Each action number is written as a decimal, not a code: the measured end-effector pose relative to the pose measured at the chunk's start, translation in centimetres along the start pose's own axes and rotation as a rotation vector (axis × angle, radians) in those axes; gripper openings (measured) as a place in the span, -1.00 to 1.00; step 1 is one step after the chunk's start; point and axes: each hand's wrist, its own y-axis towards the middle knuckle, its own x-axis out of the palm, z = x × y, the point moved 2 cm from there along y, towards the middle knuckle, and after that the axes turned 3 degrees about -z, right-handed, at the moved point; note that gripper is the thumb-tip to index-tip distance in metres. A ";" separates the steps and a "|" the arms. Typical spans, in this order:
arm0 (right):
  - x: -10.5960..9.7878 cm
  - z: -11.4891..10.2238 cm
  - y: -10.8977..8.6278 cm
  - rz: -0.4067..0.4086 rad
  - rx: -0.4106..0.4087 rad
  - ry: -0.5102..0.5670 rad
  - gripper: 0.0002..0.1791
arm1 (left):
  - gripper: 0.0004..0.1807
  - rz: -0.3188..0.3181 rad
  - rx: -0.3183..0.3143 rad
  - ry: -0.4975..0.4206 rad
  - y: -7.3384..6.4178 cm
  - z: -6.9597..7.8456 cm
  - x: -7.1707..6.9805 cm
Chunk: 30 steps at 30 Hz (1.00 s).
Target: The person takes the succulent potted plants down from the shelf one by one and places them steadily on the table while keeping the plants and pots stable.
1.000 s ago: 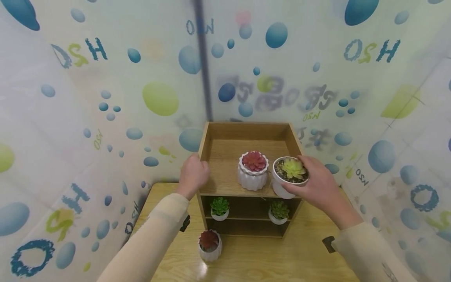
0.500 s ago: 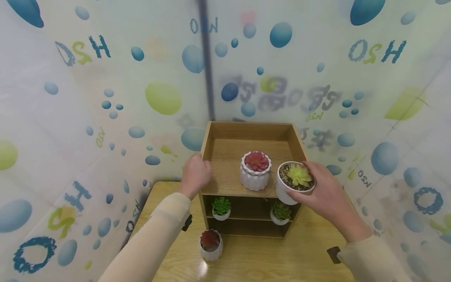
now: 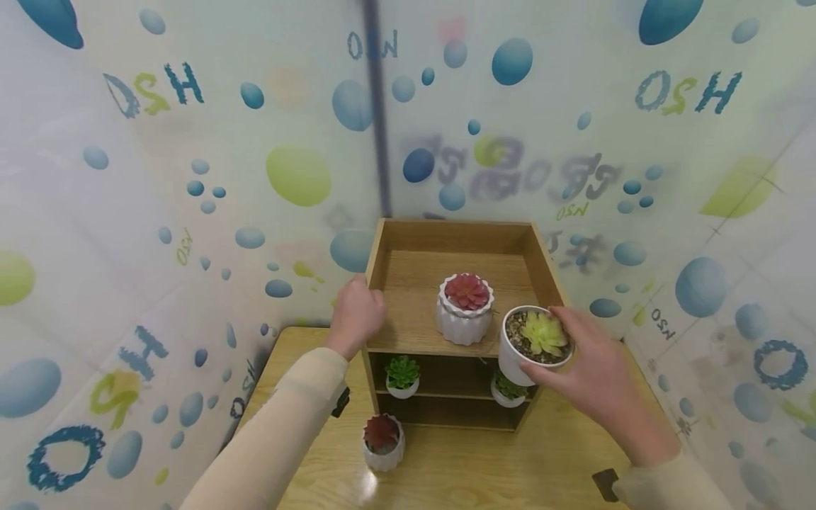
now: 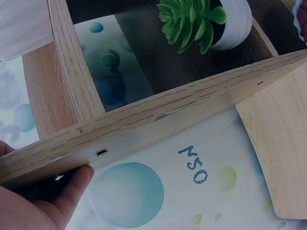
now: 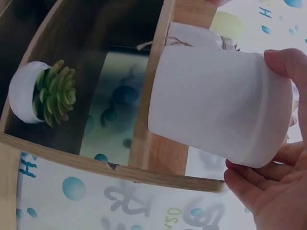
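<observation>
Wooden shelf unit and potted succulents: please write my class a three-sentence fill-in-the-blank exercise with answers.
1. The person's left hand grips the brown wooden shelf unit; their ____ hand holds the smooth white pot with the yellow-green succulent.
2. The ribbed white pot with the pink-red succulent stands on the unit's ____ level.
3. Beneath that level, the small white round pots with green succulents number ____.
Missing words: right; top; two.

White pot [image 3: 512, 365], yellow-green succulent [image 3: 544, 333], in right fingers [image 5: 243, 188]
</observation>
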 end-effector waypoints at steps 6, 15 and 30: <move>0.4 -0.4 -1.1 -0.003 0.024 0.032 -0.02 | -0.69 -0.003 -0.004 -0.004 -0.1 0.1 -0.1; 1.3 -0.9 -2.9 0.049 0.003 0.053 -0.05 | -0.67 -0.008 -0.016 -0.013 -0.2 0.2 -0.2; 4.9 -1.2 -6.2 0.090 0.025 0.101 -0.01 | -0.68 -0.015 -0.024 -0.012 -0.1 0.2 0.0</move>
